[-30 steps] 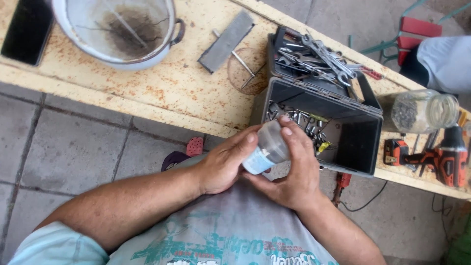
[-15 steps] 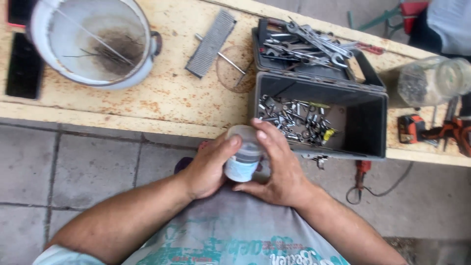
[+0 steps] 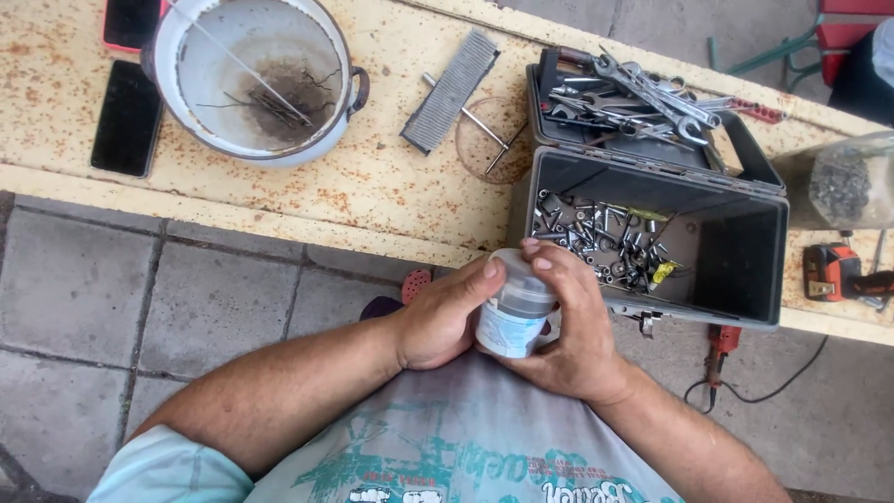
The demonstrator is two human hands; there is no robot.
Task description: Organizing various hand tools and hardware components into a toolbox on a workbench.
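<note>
Both my hands hold a small plastic jar [image 3: 510, 312] with a translucent lid and a pale blue label, close to my chest. My left hand [image 3: 436, 312] wraps the jar's left side, thumb up on the lid. My right hand [image 3: 570, 326] grips the right side, its fingers curled over the lid's rim. Just beyond the jar stands an open dark grey toolbox [image 3: 736, 251] at the table's near edge, with several bolts and sockets [image 3: 596, 237] in its bottom.
A rusty cream table [image 3: 391, 177] carries a white enamel pot [image 3: 251, 79], two dark phones [image 3: 126, 116], a grey ribbed filter [image 3: 452, 88], a tray of wrenches [image 3: 643, 93], a glass jar [image 3: 838, 182] and a cordless drill [image 3: 843, 275]. Paved floor lies at left.
The view has shifted, so the table and toolbox sit further right and higher. The jar has turned more upright in my hands, and both hands stay clasped on it.
</note>
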